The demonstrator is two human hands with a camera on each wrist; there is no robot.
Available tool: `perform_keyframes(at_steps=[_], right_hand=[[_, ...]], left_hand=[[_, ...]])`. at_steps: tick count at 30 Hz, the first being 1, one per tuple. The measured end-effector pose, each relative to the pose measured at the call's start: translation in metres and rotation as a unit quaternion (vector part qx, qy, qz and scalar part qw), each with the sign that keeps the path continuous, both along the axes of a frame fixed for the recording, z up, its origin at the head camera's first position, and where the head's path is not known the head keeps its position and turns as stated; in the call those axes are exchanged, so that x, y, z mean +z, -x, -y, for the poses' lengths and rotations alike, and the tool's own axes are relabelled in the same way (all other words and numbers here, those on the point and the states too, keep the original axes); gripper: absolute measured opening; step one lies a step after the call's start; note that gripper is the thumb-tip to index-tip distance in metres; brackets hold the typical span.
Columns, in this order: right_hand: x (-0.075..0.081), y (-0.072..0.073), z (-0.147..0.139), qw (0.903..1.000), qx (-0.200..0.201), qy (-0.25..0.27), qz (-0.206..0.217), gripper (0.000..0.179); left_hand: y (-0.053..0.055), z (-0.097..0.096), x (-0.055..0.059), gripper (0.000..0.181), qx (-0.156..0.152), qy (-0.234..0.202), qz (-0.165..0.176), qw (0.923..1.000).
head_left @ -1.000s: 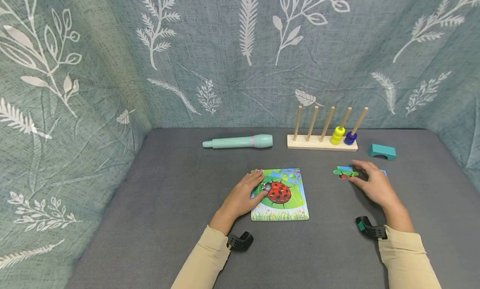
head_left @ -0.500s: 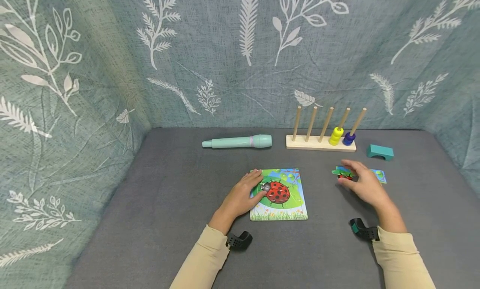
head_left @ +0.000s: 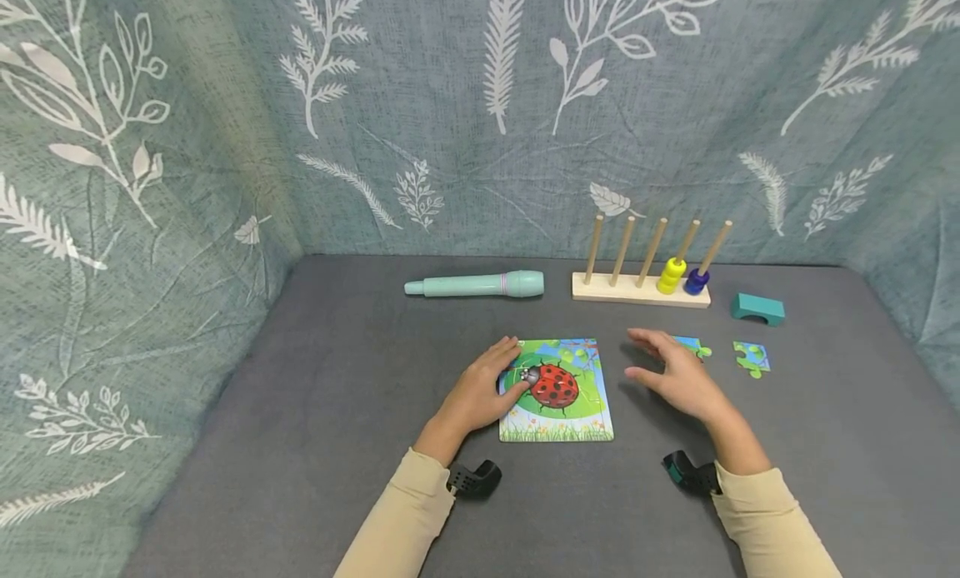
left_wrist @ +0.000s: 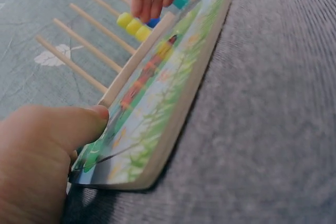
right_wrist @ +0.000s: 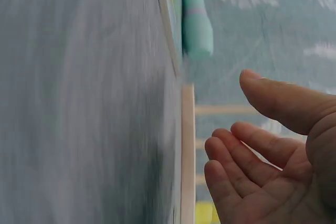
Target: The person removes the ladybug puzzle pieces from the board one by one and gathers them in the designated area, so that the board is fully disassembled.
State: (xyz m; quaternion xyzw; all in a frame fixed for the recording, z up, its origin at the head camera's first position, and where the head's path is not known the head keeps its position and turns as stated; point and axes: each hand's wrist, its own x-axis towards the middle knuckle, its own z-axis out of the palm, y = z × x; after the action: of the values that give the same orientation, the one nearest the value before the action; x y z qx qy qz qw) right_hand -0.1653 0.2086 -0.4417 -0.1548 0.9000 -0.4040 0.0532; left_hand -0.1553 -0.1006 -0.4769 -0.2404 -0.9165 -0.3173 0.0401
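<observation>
A square ladybug jigsaw puzzle (head_left: 555, 386) lies flat on the grey table. My left hand (head_left: 480, 391) rests at its left edge, thumb lying on the picture and fingers near the upper left corner. In the left wrist view the thumb (left_wrist: 68, 127) touches the puzzle's face; the other fingers are mostly hidden. Just right of the puzzle, my right hand (head_left: 678, 374) is apart from it, thumb and fingers spread with nothing between them. Behind this hand a loose puzzle piece (head_left: 691, 343) shows in part. Another puzzle piece (head_left: 752, 357) lies farther right.
Towards the back stands a wooden peg stacker (head_left: 637, 288) with yellow beads (head_left: 672, 276) and dark blue beads (head_left: 697, 281). A teal arch block (head_left: 757, 308) sits to its right. At the back left lies a mint-green toy microphone (head_left: 475, 285). A patterned curtain (head_left: 420, 128) hangs behind.
My right hand has moved left, from over the loose pieces towards the puzzle, uncovering the far right piece. My left hand has stayed at the puzzle's left edge.
</observation>
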Motion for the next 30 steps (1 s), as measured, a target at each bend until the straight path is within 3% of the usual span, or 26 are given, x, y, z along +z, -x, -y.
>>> perform_keyframes(at_steps=[17, 30], right_hand=[[0.001, 0.010, 0.076, 0.9925, 0.103, 0.066, 0.005, 0.056], [-0.003, 0.013, 0.112, 0.9845, 0.147, 0.074, 0.061, 0.055]], left_hand=[[-0.001, 0.011, 0.000, 0.067, 0.010, 0.027, 0.019, 0.9994], [-0.004, 0.011, 0.001, 0.066, 0.005, 0.033, 0.012, 0.9994]])
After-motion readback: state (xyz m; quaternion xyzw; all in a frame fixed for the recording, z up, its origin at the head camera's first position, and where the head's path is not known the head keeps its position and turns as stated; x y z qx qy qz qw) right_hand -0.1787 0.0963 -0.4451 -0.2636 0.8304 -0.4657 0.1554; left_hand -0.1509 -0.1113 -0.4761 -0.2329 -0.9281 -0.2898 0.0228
